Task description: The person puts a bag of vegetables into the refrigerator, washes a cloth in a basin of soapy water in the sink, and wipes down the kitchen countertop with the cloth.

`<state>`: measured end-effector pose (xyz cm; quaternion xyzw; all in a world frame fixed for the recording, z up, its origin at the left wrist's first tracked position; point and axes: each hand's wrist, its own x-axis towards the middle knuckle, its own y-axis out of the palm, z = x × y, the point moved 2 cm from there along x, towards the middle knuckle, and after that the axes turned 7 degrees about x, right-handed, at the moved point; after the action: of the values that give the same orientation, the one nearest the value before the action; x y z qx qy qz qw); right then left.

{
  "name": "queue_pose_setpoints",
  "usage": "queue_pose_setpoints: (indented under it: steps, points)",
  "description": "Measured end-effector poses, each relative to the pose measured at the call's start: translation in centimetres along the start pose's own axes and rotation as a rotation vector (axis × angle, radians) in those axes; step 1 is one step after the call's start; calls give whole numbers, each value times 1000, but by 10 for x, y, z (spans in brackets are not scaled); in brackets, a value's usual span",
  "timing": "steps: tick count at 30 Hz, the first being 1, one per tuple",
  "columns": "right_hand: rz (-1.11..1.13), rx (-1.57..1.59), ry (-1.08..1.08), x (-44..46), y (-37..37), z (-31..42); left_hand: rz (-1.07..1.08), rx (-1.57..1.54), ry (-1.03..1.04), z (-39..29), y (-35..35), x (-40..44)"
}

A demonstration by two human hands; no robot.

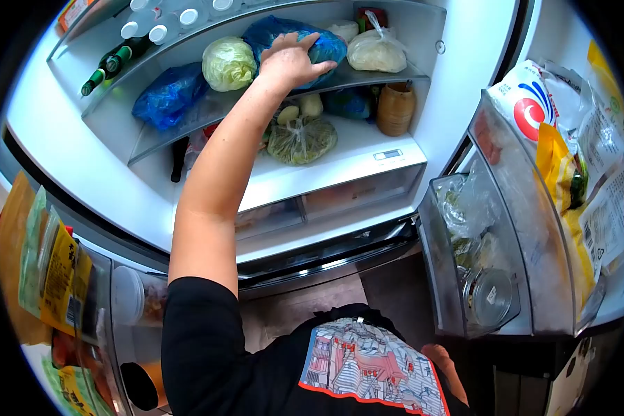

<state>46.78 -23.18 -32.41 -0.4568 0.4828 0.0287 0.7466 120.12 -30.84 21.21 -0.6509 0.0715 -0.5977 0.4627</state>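
My left hand (290,61) reaches onto the middle fridge shelf and lies over a blue plastic bag (269,33), its fingers spread across the top. What is inside the bag cannot be seen. A pale green cabbage (229,64) sits just left of the hand. To the right rests a clear tied bag with something white in it (378,53). Another blue bag (170,96) lies further left on the same shelf. My right hand (445,366) is low beside the printed shirt, mostly hidden, and its fingers cannot be made out.
Below the shelf (423,75) are a bag of greens (301,141) and a brown wooden jar (396,109). Bottles (118,61) lie above at left. Open doors with loaded bins (513,208) stand at both sides. Closed drawers (360,193) are underneath.
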Motion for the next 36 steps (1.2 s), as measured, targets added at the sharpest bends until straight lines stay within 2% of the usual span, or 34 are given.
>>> queue_pose_setpoints:
  steps: [2,3,4,5,7,8,9,11,12,14,15,16,18,19,20,21,22,23,24,25,26,27,28,29,31,32,33,36]
  points:
    - [5,-286,-25,-44,-53,42,-2,-10,-14,-2,4,-3]
    - [-245,-232,-17,-27,-9,4,-15,-14,-36,-4,3,-3]
    - [-525,124,156,-35,-21,11,-142,76,-35,-12,-5,-9]
    - [-799,486,334,-47,-33,11,-144,66,-29,-21,-9,-18]
    - [-791,922,416,-75,-55,10,-430,53,-48,-40,-24,-36]
    - [-1013,1008,241,-75,-50,3,-516,-151,-19,-57,-37,-56]
    - [-1080,1138,184,-96,-85,29,-598,-355,12,-75,-51,-84]
    - [-891,1173,449,-122,-106,39,-633,-709,174,-109,-44,-153]
    - [-908,1171,455,-127,-110,44,-766,-803,243,-130,-46,-187]
    - [-1223,1028,325,-135,-124,47,-505,-1102,225,-161,-41,-266]
    - [-1247,1021,308,-136,-131,46,-265,-1291,108,-179,-31,-315]
    - [-1298,987,224,-137,-135,46,-217,-1257,93,-189,-23,-356]
    - [-1395,1009,48,-127,-138,47,86,-1153,-104,-199,-25,-455]
    - [-1423,1059,-37,-124,-135,43,496,-1311,-448,-204,-25,-513]
    - [-1361,1099,-46,-119,-134,41,799,-1366,-761,-202,-17,-570]
    - [-1290,1135,-49,-118,-135,43,803,-1416,-1043,-196,-16,-621]
    - [-1329,1108,-63,-120,-139,47,874,-1354,-1047,-184,2,-693]
    - [-1373,1079,-77,-121,-144,54,792,-1214,-550,-169,70,-836]
    - [-1389,1050,38,-125,-151,52,978,-1053,-1014,-146,28,-868]
    - [-1427,1011,-53,-118,-141,39,989,-975,-1348,-127,-1,-888]
    - [-1393,1041,39,-122,-150,48,899,-927,-1651,-101,-24,-908]
    - [-1325,1072,108,-138,-157,52,714,-894,-1880,-80,-56,-926]
    - [-1355,1095,14,-136,-153,44,491,-877,-2033,-58,-78,-937]
    - [-1354,1093,14,-130,-154,33,258,-883,-2127,-34,-90,-944]
    - [-1261,1036,69,-135,-153,26,-152,-909,-2160,10,-124,-935]
    - [-1318,1062,-35,-134,-159,26,-291,-944,-2139,30,-127,-935]
    - [-1267,1088,28,-145,-167,31,-429,-989,-2087,48,-146,-926]
    - [-1306,1135,-69,-140,-160,15,-667,-1137,-1973,81,-161,-905]
